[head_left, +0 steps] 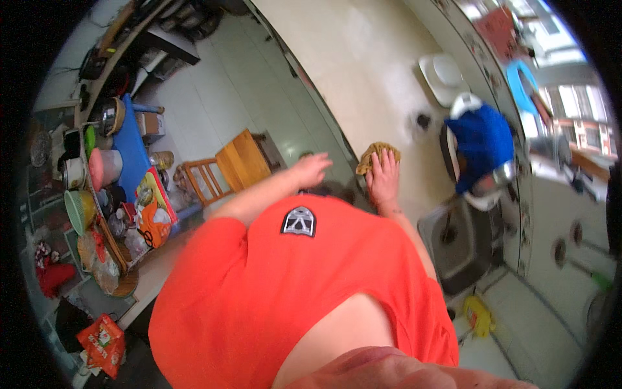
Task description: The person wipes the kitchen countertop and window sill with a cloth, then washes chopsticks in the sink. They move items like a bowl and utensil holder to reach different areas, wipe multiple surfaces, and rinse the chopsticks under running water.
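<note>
My right hand (383, 178) lies over a bunched brown cloth (370, 157), fingers stretched across it, and presses it on the cream countertop (363, 78) close to the counter's front edge. My left hand (313, 170) is held out in the air over the floor, left of the counter. Its fingers are loosely extended, somewhat blurred, and nothing shows in them.
Along the counter's back are a white dish-like object (444, 79), a blue-covered appliance (483, 146) and a dark sink (457, 249). A small dark round object (424, 121) sits before the appliance. On the left are a wooden chair (243, 161) and a crowded shelf with a pink bucket (105, 168).
</note>
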Action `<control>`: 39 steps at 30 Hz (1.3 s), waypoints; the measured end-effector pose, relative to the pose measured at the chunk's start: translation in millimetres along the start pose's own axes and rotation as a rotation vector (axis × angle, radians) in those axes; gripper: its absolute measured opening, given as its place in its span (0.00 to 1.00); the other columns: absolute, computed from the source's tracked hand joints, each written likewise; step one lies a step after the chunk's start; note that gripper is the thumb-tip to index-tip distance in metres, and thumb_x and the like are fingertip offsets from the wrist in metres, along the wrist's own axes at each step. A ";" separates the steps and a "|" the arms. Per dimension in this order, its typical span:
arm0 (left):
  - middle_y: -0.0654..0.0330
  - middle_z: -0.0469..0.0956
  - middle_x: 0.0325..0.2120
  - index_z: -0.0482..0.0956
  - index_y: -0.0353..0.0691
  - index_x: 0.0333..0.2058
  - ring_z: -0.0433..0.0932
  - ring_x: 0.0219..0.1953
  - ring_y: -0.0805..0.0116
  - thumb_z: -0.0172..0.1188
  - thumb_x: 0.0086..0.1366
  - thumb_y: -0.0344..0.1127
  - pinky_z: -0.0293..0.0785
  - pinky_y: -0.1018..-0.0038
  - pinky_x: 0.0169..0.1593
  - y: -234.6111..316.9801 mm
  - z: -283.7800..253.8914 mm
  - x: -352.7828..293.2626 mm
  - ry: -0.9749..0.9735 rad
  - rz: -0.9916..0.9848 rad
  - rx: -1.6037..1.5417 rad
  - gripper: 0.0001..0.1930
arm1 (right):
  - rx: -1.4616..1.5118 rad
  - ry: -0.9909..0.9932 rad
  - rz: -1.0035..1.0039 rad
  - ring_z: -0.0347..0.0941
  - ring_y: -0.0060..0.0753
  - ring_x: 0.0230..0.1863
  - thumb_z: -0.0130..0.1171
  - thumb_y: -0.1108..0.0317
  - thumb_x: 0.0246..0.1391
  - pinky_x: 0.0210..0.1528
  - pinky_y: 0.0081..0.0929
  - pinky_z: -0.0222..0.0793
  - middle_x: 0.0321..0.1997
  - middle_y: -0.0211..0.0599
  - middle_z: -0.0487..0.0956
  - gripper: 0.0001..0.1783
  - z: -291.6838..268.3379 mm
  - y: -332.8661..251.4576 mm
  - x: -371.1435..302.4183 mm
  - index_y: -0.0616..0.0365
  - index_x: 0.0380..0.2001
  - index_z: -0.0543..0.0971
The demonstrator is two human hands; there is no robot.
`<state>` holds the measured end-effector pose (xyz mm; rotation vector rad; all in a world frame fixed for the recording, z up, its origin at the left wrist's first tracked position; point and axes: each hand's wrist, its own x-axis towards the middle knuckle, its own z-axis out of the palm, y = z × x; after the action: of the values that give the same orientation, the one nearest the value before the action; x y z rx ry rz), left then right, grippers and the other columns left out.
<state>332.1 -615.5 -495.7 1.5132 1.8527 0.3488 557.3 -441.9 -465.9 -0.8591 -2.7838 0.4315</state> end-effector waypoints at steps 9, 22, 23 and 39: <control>0.47 0.73 0.51 0.73 0.39 0.54 0.73 0.53 0.48 0.57 0.58 0.37 0.73 0.59 0.55 -118.4 -45.9 -82.1 -0.014 -0.284 -0.030 0.23 | -0.058 0.064 -0.037 0.51 0.58 0.71 0.58 0.48 0.55 0.70 0.59 0.47 0.67 0.49 0.63 0.31 43.7 -118.0 266.6 0.42 0.61 0.70; 0.45 0.75 0.51 0.72 0.38 0.55 0.74 0.53 0.46 0.56 0.63 0.38 0.71 0.59 0.56 -189.9 -67.0 -81.1 -0.093 -0.517 -0.507 0.22 | -0.021 0.128 0.137 0.53 0.50 0.72 0.54 0.61 0.58 0.73 0.51 0.45 0.67 0.48 0.65 0.24 55.8 -47.7 220.9 0.50 0.58 0.74; 0.46 0.75 0.52 0.72 0.39 0.55 0.73 0.55 0.48 0.55 0.64 0.39 0.71 0.61 0.56 -157.1 -109.3 -63.4 -0.127 -0.434 -0.250 0.22 | -0.054 0.194 0.226 0.53 0.52 0.71 0.53 0.60 0.58 0.72 0.52 0.45 0.67 0.50 0.64 0.24 55.4 -31.7 221.6 0.51 0.58 0.74; 0.39 0.46 0.69 0.53 0.42 0.68 0.48 0.71 0.44 0.71 0.54 0.44 0.49 0.55 0.70 -67.2 -246.8 145.2 0.189 -0.243 0.248 0.48 | 0.210 0.193 -0.353 0.67 0.53 0.59 0.61 0.70 0.43 0.63 0.48 0.63 0.55 0.50 0.72 0.23 69.4 -57.5 359.4 0.55 0.47 0.76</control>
<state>108.6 -443.9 -411.5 1.4303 2.2725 0.1550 216.9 -295.8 -476.1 -0.3343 -2.5785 0.5330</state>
